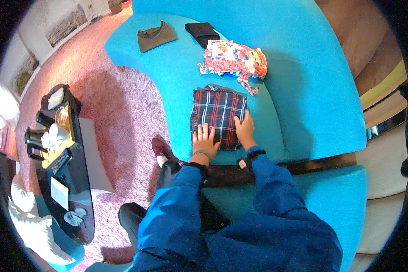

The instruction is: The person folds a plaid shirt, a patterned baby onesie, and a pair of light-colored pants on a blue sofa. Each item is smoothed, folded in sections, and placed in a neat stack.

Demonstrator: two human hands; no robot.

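Note:
A plaid garment (221, 102) in navy, red and white lies folded into a rough square on the turquoise sofa seat (176, 125). My left hand (205, 141) rests flat on its near left corner, fingers spread. At its right edge is my right hand (245, 127), thumb on top of the cloth and the other fingers along the side; whether they grip it I cannot tell. Just beyond lies a crumpled garment with a bright floral print (234, 59). Farther back are a folded black garment (202, 32) and a folded olive-brown garment (156, 37).
The sofa backrest (312, 85) curves along the right. A dark low table (80, 190) stands to the left on a pinkish carpet (132, 102). It carries a wooden tray (71, 136) with white cups (57, 134), a black kettle (34, 141) and a grey cloth (75, 216).

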